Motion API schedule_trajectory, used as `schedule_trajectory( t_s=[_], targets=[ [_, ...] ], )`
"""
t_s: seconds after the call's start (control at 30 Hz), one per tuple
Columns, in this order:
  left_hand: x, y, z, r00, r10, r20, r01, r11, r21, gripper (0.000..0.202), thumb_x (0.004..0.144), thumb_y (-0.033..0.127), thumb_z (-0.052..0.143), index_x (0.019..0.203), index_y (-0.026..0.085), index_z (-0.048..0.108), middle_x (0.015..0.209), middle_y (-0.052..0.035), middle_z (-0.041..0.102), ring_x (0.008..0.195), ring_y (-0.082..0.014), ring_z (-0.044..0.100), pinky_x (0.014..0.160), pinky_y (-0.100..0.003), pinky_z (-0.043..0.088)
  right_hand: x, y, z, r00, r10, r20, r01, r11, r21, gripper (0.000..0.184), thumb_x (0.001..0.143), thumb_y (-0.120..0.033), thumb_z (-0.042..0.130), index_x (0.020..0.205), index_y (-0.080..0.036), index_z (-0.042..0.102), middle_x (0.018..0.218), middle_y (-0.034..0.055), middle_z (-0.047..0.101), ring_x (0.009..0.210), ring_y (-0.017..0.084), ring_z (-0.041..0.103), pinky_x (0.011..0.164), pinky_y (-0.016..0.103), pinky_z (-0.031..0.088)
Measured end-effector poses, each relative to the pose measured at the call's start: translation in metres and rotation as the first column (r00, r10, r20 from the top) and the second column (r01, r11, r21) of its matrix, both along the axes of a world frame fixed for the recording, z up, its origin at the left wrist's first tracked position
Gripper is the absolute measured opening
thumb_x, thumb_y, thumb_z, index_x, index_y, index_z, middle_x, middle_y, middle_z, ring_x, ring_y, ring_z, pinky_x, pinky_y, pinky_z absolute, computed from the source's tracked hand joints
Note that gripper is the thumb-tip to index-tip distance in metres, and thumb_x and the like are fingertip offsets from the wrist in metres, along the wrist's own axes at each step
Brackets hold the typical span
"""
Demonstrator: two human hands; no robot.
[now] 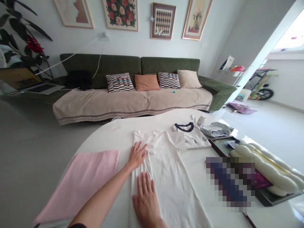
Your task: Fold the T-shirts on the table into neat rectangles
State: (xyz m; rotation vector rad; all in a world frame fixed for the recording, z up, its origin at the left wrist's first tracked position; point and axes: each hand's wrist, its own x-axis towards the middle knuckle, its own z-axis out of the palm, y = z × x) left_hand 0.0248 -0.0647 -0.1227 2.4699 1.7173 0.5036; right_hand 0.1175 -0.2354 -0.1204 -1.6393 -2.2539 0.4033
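- The white garment [171, 171] lies lengthwise on the round white table [104, 139], just ahead of the person. It is a soft, thin knit, its left edge folded in so that a short sleeve bunches into small creases near the top.
- The left hand [137, 155] rests flat on that bunched fold, palm down and fingers spread. It grips nothing.
- The right hand [146, 199] lies nearer the person on the same folded edge, also flat with fingers straight and slightly apart, pressing the cloth and holding nothing.
- A pink cloth [80, 183], smooth and rectangular, lies to the left of the garment, reaching toward the table's rim.
- A folded white shirt [194, 139] with a dark navy collar band touches the garment's far right corner.
- Beyond that shirt sits a crumpled plastic bag [216, 129].
- On the right a dark tray [273, 197] carries a glossy, cream, puffy ribbed object [266, 164].
- Behind the table stands a green sofa [123, 65] under a beige throw, with patterned and plain cushions.
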Motion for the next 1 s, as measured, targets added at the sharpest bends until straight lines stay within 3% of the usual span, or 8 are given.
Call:
schedule_trajectory(
  t_s=[0.17, 0.27, 0.33, 0.43, 0.53, 0.63, 0.83, 1.0],
  targets=[
    [-0.033, 0.008, 0.006, 0.999, -0.004, -0.044, 0.001, 0.997, -0.072, 0.046, 0.087, 0.03, 0.034, 0.132, 0.034, 0.032, 0.142, -0.0026, 0.027, 0.13, -0.029, 0.018, 0.1, -0.053, 0.019, -0.004, 0.006, 0.027, 0.987, 0.028, -0.16, -0.03, 0.999, -0.011, 0.059, 0.079, -0.027, 0.046, 0.135, -0.019, 0.03, 0.142, 0.0103, 0.025, 0.129, 0.028, 0.021, 0.099, 0.046, 0.03],
    [-0.018, 0.011, 0.019, 0.998, 0.049, -0.028, -0.05, 0.997, -0.065, 0.045, 0.085, 0.025, 0.036, 0.13, 0.03, 0.038, 0.138, -0.0073, 0.034, 0.127, -0.0299, 0.024, 0.097, -0.056, 0.021, 0.05, 0.002, 0.042, 0.94, -0.233, -0.248, 0.255, 0.965, 0.058, 0.041, 0.082, -0.029, 0.042, 0.122, -0.024, 0.047, 0.127, 0.0067, 0.048, 0.117, 0.022, 0.043, 0.094, 0.038, 0.038],
    [0.014, 0.012, 0.031, 0.999, 0.0, 0.045, 0.001, 1.0, -0.022, 0.039, 0.083, 0.024, 0.039, 0.121, 0.023, 0.049, 0.129, -0.0097, 0.043, 0.121, -0.0268, 0.034, 0.098, -0.048, 0.027, 0.095, -0.004, 0.047, 0.866, -0.425, -0.264, 0.453, 0.89, 0.053, 0.035, 0.082, -0.033, 0.041, 0.113, -0.024, 0.054, 0.111, 0.0076, 0.058, 0.103, 0.022, 0.053, 0.084, 0.034, 0.045],
    [0.089, 0.01, 0.047, 0.967, -0.187, 0.174, 0.195, 0.98, -0.03, 0.029, 0.082, 0.028, 0.042, 0.105, 0.02, 0.058, 0.112, -0.0081, 0.053, 0.106, -0.0208, 0.046, 0.093, -0.034, 0.037, 0.146, -0.017, 0.044, 0.815, -0.528, -0.239, 0.551, 0.834, 0.036, 0.032, 0.08, -0.036, 0.041, 0.104, -0.022, 0.057, 0.089, 0.0086, 0.062, 0.084, 0.022, 0.059, 0.071, 0.032, 0.048],
    [0.162, 0.006, 0.052, 0.948, -0.207, 0.24, 0.248, 0.956, -0.156, 0.036, 0.074, 0.036, 0.056, 0.106, 0.02, 0.055, 0.112, -0.0094, 0.05, 0.107, -0.0254, 0.044, 0.091, -0.038, 0.038, 0.167, -0.03, 0.031, 0.785, -0.584, -0.206, 0.597, 0.803, -0.004, 0.026, 0.077, -0.037, 0.045, 0.093, -0.021, 0.057, 0.068, 0.0029, 0.059, 0.065, 0.018, 0.059, 0.06, 0.028, 0.046],
    [0.202, 0.007, 0.047, 0.95, -0.109, 0.291, 0.184, 0.952, -0.244, 0.041, 0.064, 0.027, 0.066, 0.101, 0.017, 0.055, 0.114, -0.0143, 0.047, 0.11, -0.0321, 0.04, 0.089, -0.046, 0.036, 0.173, -0.042, 0.011, 0.785, -0.596, -0.169, 0.581, 0.803, -0.134, 0.016, 0.072, -0.035, 0.049, 0.08, -0.022, 0.055, 0.052, -0.0036, 0.051, 0.051, 0.015, 0.055, 0.049, 0.023, 0.041],
    [0.193, 0.034, 0.038, 0.827, 0.108, 0.552, 0.114, 0.929, -0.352, 0.009, 0.07, 0.012, 0.052, 0.078, 0.017, 0.055, 0.095, -0.0083, 0.056, 0.094, -0.0205, 0.053, 0.082, -0.032, 0.042, 0.17, -0.056, -0.005, 0.801, -0.55, -0.235, 0.554, 0.831, -0.056, 0.014, 0.072, -0.03, 0.042, 0.061, -0.023, 0.044, 0.06, 0.0003, 0.054, 0.056, 0.014, 0.054, 0.056, 0.023, 0.041],
    [0.132, 0.049, 0.046, 0.511, 0.374, 0.774, 0.063, 0.881, -0.468, 0.011, 0.077, 0.022, 0.043, 0.079, 0.017, 0.052, 0.068, -0.0006, 0.058, 0.067, -0.0129, 0.058, 0.059, -0.023, 0.046, 0.133, -0.058, 0.006, 0.793, -0.531, -0.299, 0.554, 0.833, -0.008, 0.014, 0.082, -0.03, 0.032, 0.073, -0.024, 0.041, 0.06, -0.0006, 0.053, 0.051, 0.013, 0.052, 0.051, 0.021, 0.041]
  ],
)
